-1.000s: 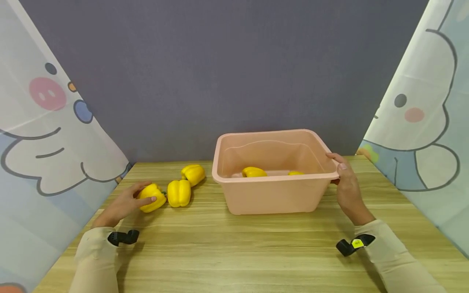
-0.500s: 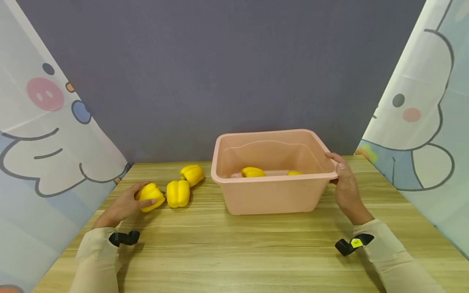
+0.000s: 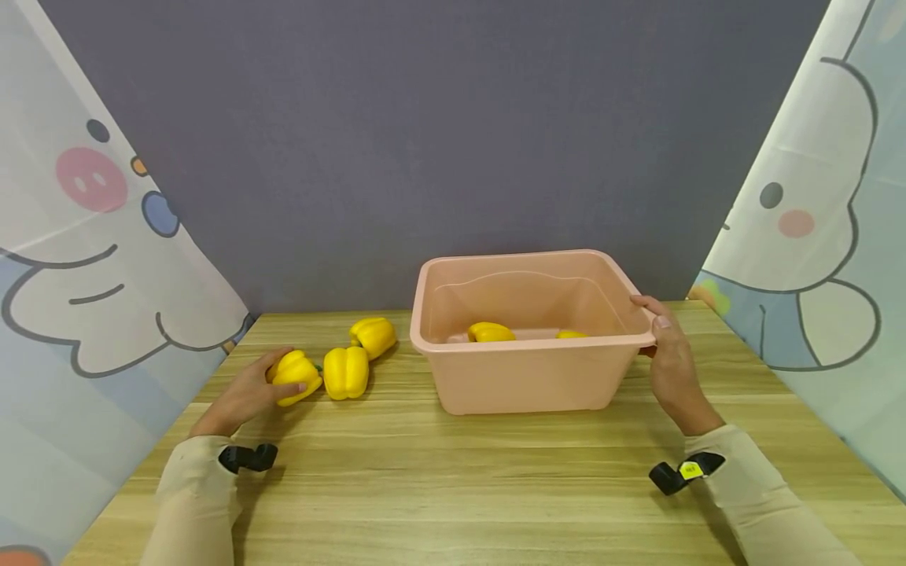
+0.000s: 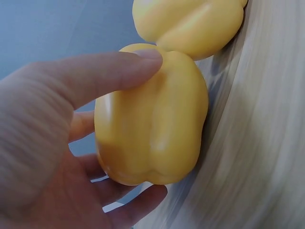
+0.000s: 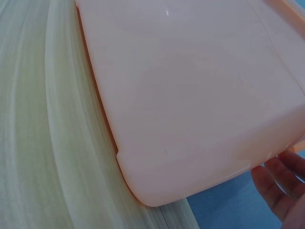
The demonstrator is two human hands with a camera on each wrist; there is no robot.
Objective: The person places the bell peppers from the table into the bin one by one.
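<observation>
My left hand [image 3: 244, 391] grips a yellow bell pepper [image 3: 294, 376] at the left of the table, with its green stem end facing right. In the left wrist view the thumb lies across the near side of the bell pepper [image 4: 152, 124] and the other fingers curve behind it. Just right of it in the head view lie a second yellow bell pepper [image 3: 346, 373] and a third one [image 3: 373, 336]. My right hand [image 3: 675, 369] holds the right rim of a pink plastic bin [image 3: 524, 381]. Two yellow peppers [image 3: 491, 332] show partly inside it, the rest hidden by the front wall.
The wood-grain table [image 3: 439, 487] stretches in front of the bin. A dark grey panel [image 3: 453, 157] stands behind it. Cartoon-printed sheets [image 3: 92, 259] flank the table on both sides.
My left hand and the bell pepper in its grip have shifted slightly right and away from me. My right hand and the bin have stayed in place.
</observation>
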